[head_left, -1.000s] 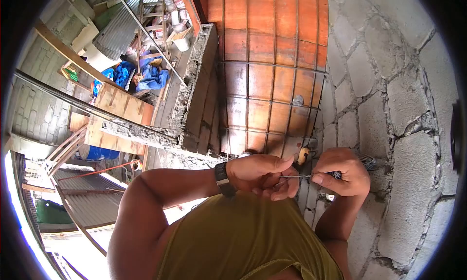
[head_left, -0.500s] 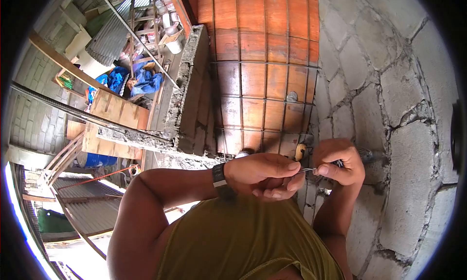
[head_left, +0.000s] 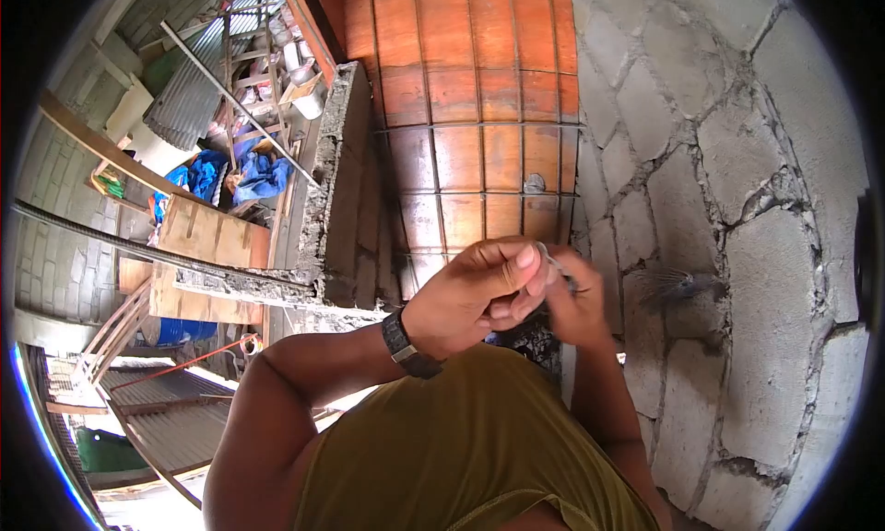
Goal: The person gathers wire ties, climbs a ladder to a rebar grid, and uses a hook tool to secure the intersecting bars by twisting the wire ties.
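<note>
Both hands are raised close together in front of my olive shirt. My left hand [head_left: 484, 291], with a dark watch on the wrist, pinches a short piece of thin grey wire [head_left: 547, 254] between thumb and fingertips. Right beside it, my right hand [head_left: 579, 302] is closed on the other part of the wire, its fingers partly hidden and slightly blurred. The wire looks bent at the left thumb tip. Behind the hands stands a grid of steel bars [head_left: 479, 144] before an orange-brown wooden panel [head_left: 502, 98].
A grey block wall [head_left: 756, 337] rises on the right, with a bundle of fine wires [head_left: 678, 285] against it. At left are a rough concrete edge [head_left: 324, 181], a long ribbed bar [head_left: 138, 245], wooden boards [head_left: 207, 291], blue cloth [head_left: 261, 176] and corrugated sheets [head_left: 195, 93].
My hands have moved up and slightly left, closer together, with the wire still between them. The right hand has turned, and the view has shifted a little.
</note>
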